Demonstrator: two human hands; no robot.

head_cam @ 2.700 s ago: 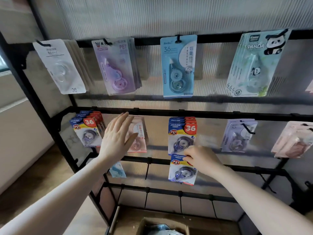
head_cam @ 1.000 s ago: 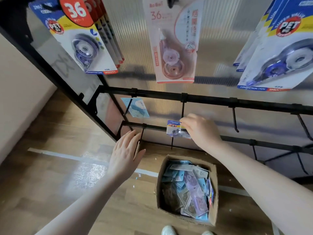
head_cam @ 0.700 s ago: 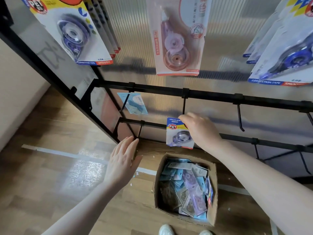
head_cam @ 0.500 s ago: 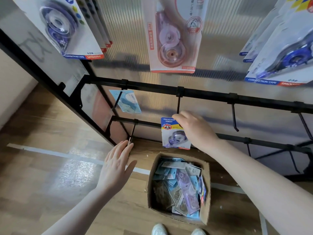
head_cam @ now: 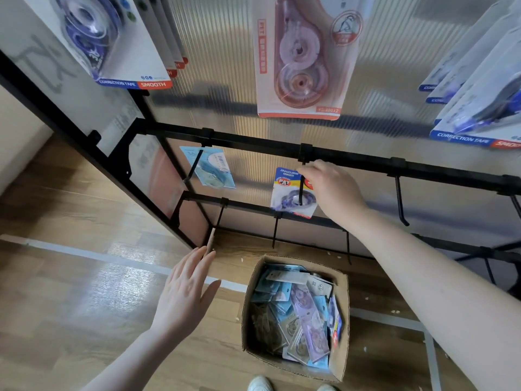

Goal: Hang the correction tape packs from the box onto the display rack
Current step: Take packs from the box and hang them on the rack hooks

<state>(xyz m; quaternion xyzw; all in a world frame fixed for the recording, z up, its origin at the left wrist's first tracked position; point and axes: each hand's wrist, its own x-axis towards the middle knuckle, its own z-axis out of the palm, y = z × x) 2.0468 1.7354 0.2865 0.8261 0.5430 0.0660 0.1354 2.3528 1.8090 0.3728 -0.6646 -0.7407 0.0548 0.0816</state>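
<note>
The pack [head_cam: 293, 193] has risen onto its hook [head_cam: 301, 183] since half a second ago, above the box [head_cam: 342, 314] (more packs inside), left hand [head_cam: 184, 297] released, right hand [head_cam: 332, 190] fingers pinching its top.

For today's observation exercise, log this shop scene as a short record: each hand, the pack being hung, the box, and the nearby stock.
right hand: pinches the top of the blue pack
blue pack: on a black hook, which shows in front of it
left hand: open, holds nothing, left of the box
box: cardboard, on the wood floor, holds many packs
pale blue pack: hangs alone, one hook to the left
</note>
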